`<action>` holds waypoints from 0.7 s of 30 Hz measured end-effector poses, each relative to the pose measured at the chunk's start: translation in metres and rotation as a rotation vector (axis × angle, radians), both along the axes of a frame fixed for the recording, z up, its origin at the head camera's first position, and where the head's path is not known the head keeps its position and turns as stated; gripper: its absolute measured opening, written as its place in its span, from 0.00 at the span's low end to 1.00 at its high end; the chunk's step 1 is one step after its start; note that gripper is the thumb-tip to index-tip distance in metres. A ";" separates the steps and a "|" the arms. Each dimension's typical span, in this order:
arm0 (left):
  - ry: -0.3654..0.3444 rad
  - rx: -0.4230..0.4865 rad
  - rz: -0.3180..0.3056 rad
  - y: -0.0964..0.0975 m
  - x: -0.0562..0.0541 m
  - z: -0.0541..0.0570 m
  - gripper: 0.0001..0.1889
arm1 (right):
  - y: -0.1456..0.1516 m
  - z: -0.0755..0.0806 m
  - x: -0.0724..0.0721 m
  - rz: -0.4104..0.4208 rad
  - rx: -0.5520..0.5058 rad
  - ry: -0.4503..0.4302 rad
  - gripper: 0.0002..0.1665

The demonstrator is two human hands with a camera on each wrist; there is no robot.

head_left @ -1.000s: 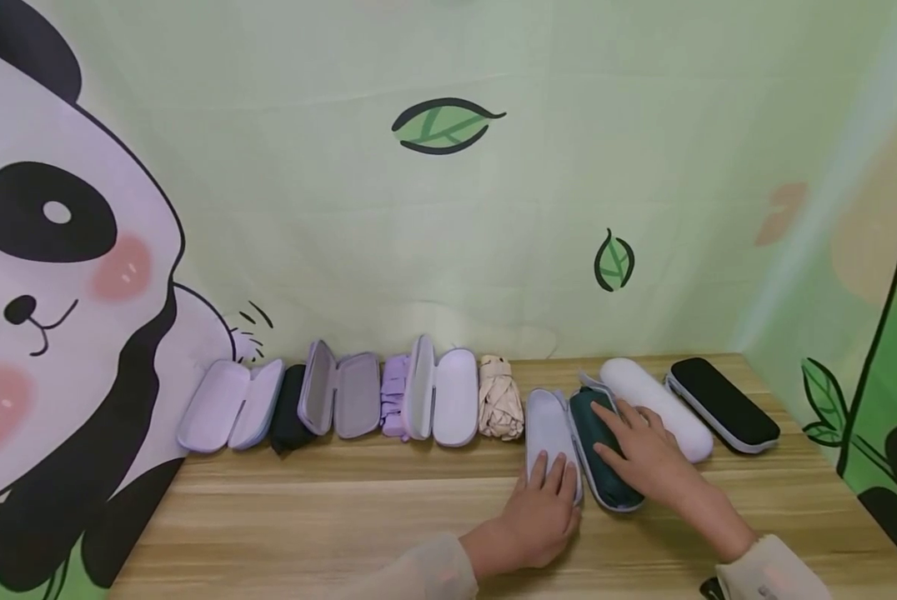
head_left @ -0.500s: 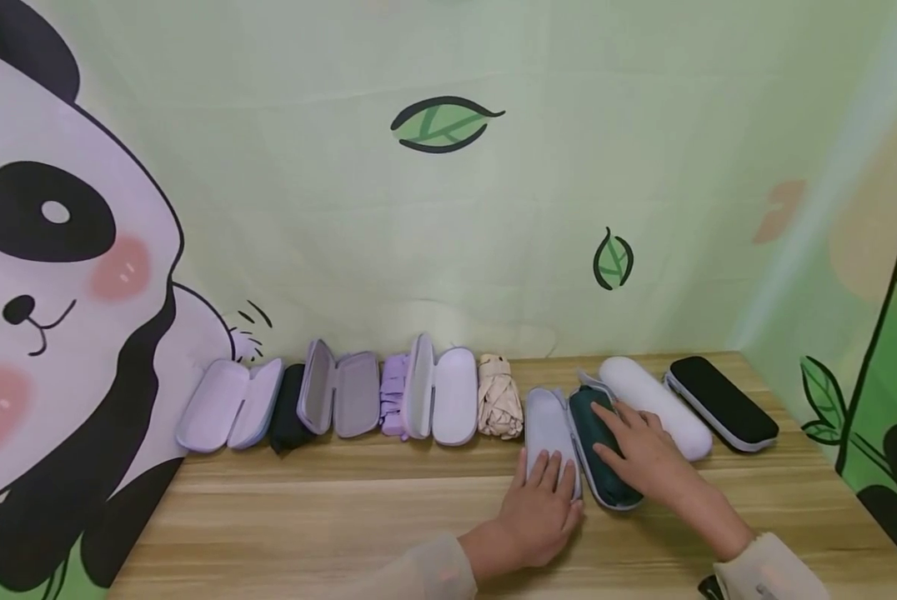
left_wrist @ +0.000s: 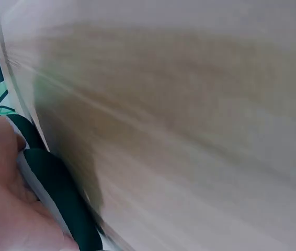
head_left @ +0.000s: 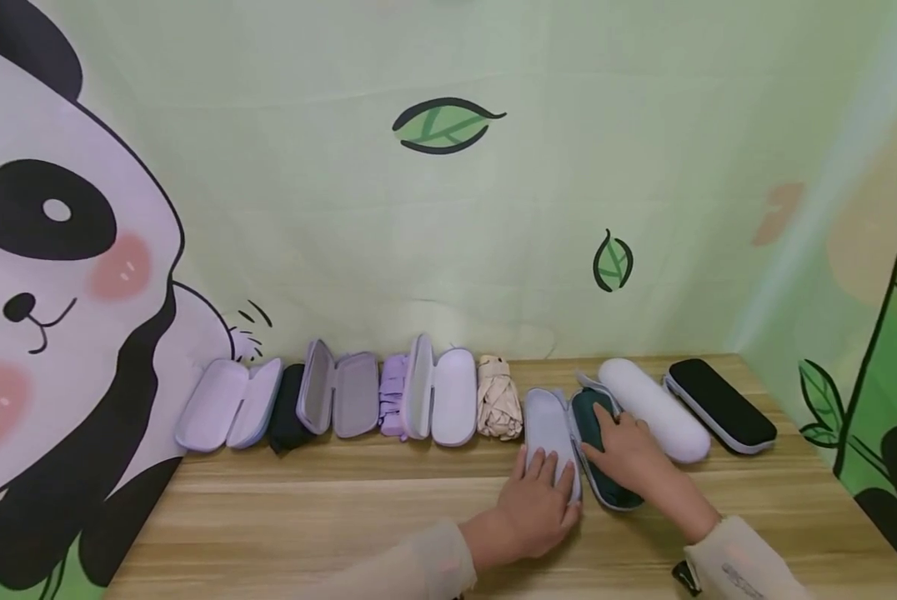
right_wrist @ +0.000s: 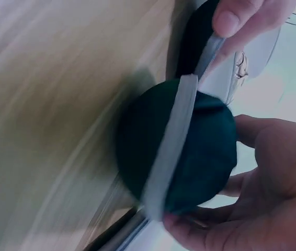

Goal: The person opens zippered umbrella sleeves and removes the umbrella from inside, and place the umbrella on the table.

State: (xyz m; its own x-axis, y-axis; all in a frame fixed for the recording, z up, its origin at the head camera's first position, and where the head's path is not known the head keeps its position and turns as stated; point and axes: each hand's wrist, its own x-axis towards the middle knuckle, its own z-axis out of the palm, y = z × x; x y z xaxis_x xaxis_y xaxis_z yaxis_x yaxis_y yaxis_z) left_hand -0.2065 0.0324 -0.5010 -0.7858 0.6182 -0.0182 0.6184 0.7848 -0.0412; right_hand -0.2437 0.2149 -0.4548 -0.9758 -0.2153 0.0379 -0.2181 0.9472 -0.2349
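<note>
An open pale grey case lies at the right of the row on the wooden table (head_left: 343, 517). My left hand (head_left: 542, 487) rests flat on its lid (head_left: 544, 417), fingers straight. A dark green folded umbrella (head_left: 606, 487) sits in the other half of the case. My right hand (head_left: 621, 454) lies over it. In the right wrist view the palm and fingers of my right hand (right_wrist: 273, 178) curl round the round end of the green umbrella (right_wrist: 200, 151), with the case's grey rim (right_wrist: 171, 151) across it. The left wrist view is blurred, showing my palm (left_wrist: 7, 209) beside a dark green edge (left_wrist: 59, 193).
Along the back wall stand a lavender open case (head_left: 227, 404), a black folded item (head_left: 287, 408), a grey open case (head_left: 339, 398), a purple umbrella (head_left: 394, 404), a white open case (head_left: 441, 400) and a beige umbrella (head_left: 499, 404). A white closed case (head_left: 654, 404) and a black case (head_left: 722, 404) lie right.
My right hand has slid a little to the left and nearer over the green umbrella. My left hand stays on the lid, almost unmoved.
</note>
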 end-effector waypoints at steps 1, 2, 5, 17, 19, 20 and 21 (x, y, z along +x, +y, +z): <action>-0.004 -0.012 -0.005 0.000 0.000 0.001 0.30 | 0.000 -0.001 -0.001 -0.002 0.006 -0.005 0.43; -0.009 -0.019 -0.007 0.000 -0.001 0.000 0.30 | 0.000 -0.002 -0.003 -0.002 0.011 -0.006 0.43; -0.030 -0.014 -0.006 0.000 -0.004 -0.003 0.30 | 0.000 -0.005 -0.010 0.006 0.008 -0.003 0.43; -0.100 0.025 -0.004 -0.005 -0.005 0.002 0.30 | 0.003 -0.010 -0.030 -0.015 -0.043 -0.075 0.45; -0.108 0.034 -0.006 -0.005 -0.005 0.003 0.30 | 0.006 -0.008 -0.033 -0.014 -0.046 -0.107 0.46; -0.108 0.037 -0.009 -0.004 -0.005 0.003 0.30 | 0.007 -0.008 -0.034 -0.015 -0.046 -0.121 0.47; -0.108 0.041 -0.011 -0.004 -0.005 0.003 0.30 | 0.008 -0.008 -0.035 -0.016 -0.047 -0.132 0.47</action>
State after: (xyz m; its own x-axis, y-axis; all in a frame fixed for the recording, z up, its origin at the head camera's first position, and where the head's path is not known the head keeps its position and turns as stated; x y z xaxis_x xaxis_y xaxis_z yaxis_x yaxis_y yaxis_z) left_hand -0.2116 0.0286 -0.4979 -0.7740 0.6285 -0.0774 0.6258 0.7778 0.0580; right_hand -0.2790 0.2232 -0.4625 -0.9764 -0.2002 -0.0816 -0.1669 0.9378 -0.3045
